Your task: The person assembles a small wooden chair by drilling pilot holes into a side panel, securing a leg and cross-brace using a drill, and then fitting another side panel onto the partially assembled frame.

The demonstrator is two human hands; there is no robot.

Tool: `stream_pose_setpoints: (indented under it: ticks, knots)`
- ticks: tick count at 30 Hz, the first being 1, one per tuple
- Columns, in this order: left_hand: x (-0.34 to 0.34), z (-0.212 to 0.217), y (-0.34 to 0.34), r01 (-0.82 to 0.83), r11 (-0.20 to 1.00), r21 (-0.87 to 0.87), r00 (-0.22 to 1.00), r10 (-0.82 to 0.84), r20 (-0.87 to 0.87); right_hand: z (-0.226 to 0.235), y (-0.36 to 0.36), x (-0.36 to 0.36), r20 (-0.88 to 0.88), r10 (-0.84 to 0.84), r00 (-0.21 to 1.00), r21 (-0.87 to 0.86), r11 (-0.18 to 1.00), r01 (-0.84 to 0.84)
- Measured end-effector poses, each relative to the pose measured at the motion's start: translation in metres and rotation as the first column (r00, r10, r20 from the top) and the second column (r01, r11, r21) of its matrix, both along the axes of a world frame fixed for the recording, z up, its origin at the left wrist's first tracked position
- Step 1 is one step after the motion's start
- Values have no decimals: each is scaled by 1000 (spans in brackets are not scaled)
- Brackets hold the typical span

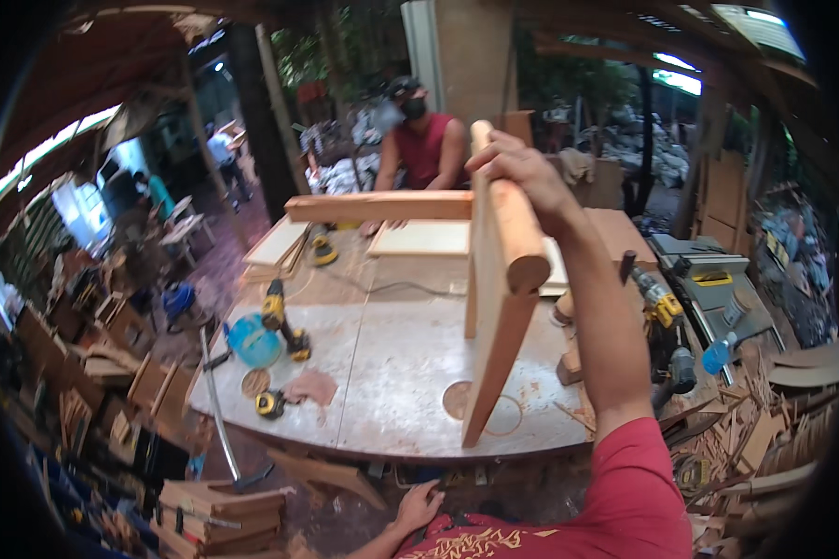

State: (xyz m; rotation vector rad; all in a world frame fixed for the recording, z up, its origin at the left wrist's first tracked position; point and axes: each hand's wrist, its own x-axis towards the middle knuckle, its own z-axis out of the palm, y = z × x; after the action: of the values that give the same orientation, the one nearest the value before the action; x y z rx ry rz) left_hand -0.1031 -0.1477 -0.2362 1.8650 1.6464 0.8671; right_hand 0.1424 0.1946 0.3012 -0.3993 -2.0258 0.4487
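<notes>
My right hand (529,177) is raised over the table, fingers wrapped over the rounded top rail (513,228) of a wooden frame. One flat leg (499,373) of this frame comes down to the tabletop (391,373) near its front edge. A straight wooden bar (379,205) reaches left from behind the upper part of the frame. Below the table edge, close to my body, my left hand (420,508) rests low with nothing in it, its fingers loosely stretched out.
On the table's left lie a yellow-black cordless drill (273,307), a blue round container (254,341), a tape measure (269,403), a pink cloth (310,387) and a sander (323,248). A co-worker (424,149) stands behind pale panels (421,238). More drills (660,303) hang at right.
</notes>
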Motion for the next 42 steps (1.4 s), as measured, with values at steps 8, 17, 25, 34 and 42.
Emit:
stream_pose_setpoints:
  ticks: [8, 17, 25, 34, 42]
  knots:
    - [-58, -86, -10, -60, 695, -717, 997, 79, -7, -1, -3, 34, 111, -149, 983, 49, 988, 144]
    - [-27, 145, 40, 287, 837, -465, 714, 136, 687, -22, 30, 13, 112, -437, 893, 431, 831, 352]
    - [61, 371, 114, -15, 858, 513, 865, -247, 438, -17, 16, -7, 30, -400, 916, 253, 890, 380]
    - [150, 237, 122, -292, 892, 345, 908, 145, 393, -22, 27, 17, -124, -375, 919, 611, 701, 368]
    - [125, 198, 114, -162, 961, 225, 964, 106, 242, -23, 37, 0, -148, -321, 935, 574, 742, 346]
